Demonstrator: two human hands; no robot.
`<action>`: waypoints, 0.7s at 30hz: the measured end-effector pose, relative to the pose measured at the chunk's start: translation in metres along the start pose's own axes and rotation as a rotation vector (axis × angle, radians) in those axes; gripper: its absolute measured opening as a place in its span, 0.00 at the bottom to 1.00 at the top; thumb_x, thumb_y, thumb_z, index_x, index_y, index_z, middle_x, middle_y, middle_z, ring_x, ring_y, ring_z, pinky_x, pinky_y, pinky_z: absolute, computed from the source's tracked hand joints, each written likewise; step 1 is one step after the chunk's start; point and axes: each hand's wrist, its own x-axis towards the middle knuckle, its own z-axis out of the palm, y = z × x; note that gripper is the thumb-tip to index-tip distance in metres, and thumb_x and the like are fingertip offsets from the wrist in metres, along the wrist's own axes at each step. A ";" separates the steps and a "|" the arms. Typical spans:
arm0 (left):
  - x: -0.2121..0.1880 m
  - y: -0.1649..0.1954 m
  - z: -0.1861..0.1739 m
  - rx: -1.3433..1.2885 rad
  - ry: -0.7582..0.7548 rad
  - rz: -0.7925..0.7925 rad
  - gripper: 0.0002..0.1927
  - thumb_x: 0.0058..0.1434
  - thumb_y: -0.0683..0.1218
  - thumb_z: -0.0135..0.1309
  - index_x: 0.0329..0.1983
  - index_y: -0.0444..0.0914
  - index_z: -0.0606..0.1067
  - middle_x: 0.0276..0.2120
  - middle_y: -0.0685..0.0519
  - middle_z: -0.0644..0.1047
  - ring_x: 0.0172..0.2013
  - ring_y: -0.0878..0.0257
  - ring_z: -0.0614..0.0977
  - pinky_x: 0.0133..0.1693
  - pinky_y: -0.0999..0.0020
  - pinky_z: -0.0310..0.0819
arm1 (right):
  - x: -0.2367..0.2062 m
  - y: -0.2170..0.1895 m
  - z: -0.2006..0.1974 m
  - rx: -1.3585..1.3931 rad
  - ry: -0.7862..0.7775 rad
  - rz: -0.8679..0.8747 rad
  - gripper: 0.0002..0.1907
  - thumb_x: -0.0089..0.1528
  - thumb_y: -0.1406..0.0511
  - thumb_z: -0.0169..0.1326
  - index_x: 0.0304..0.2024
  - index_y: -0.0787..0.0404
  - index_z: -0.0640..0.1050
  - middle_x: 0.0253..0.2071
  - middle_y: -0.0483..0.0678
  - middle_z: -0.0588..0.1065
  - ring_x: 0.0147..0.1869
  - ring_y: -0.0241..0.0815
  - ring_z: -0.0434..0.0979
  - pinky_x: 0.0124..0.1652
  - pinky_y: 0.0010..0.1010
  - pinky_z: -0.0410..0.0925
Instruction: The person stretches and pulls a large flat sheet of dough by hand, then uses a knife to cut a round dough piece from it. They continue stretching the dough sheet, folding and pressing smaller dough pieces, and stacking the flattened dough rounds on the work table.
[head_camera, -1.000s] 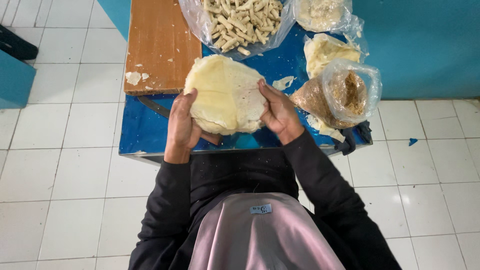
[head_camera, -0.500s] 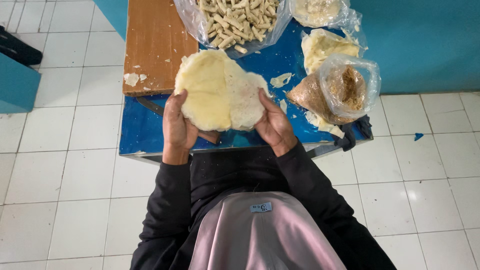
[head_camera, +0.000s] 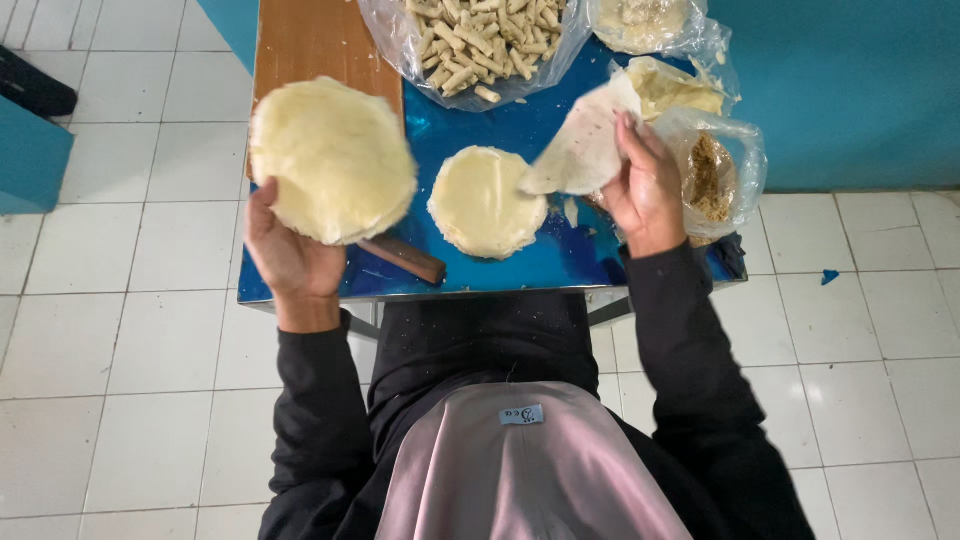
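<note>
Pale round wrapper sheets held above a blue table (head_camera: 560, 255), seen from overhead.

Left hand (head_camera: 285, 255) grips the stack of wrappers (head_camera: 332, 158) from beneath, its flat face turned up; the disc is round, so no long axis shows. Right hand (head_camera: 645, 185) pinches a single sheet (head_camera: 585, 150), motion-blurred and drooping toward the left hand. Between the hands a second stack (head_camera: 487, 200) lies flat. Beyond the hands, the bag of rolled sticks (head_camera: 480, 45) is cut off by the frame edge.

Blue counter (head_camera: 560, 255) over white floor tiles (head_camera: 120, 330); a round pale wrapper (head_camera: 487, 200) lies flat at its centre; a wooden board (head_camera: 315, 40) covers the far left; a brown stick (head_camera: 405, 258) rests near the front edge; clear bags (head_camera: 480, 45) of filling sit along the back.
</note>
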 end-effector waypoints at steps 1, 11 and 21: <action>-0.001 0.006 0.000 -0.031 -0.028 0.009 0.25 0.74 0.48 0.42 0.71 0.30 0.64 0.64 0.41 0.74 0.62 0.50 0.78 0.65 0.55 0.75 | 0.001 -0.004 0.006 -0.149 -0.033 -0.088 0.20 0.74 0.64 0.51 0.66 0.68 0.71 0.60 0.56 0.75 0.62 0.45 0.80 0.62 0.39 0.74; -0.009 0.000 0.005 -0.076 -0.078 0.025 0.27 0.79 0.55 0.39 0.75 0.35 0.62 0.68 0.45 0.72 0.65 0.52 0.78 0.64 0.56 0.77 | -0.062 0.081 0.079 -1.528 -0.495 -0.629 0.20 0.68 0.71 0.50 0.64 0.61 0.74 0.64 0.53 0.74 0.74 0.52 0.68 0.70 0.43 0.62; -0.007 -0.026 0.015 0.029 -0.072 0.036 0.31 0.77 0.60 0.36 0.76 0.38 0.59 0.71 0.45 0.68 0.69 0.50 0.73 0.69 0.50 0.72 | -0.072 0.065 0.099 -1.487 -0.595 -0.530 0.22 0.68 0.66 0.51 0.65 0.63 0.73 0.67 0.58 0.71 0.75 0.56 0.65 0.69 0.47 0.57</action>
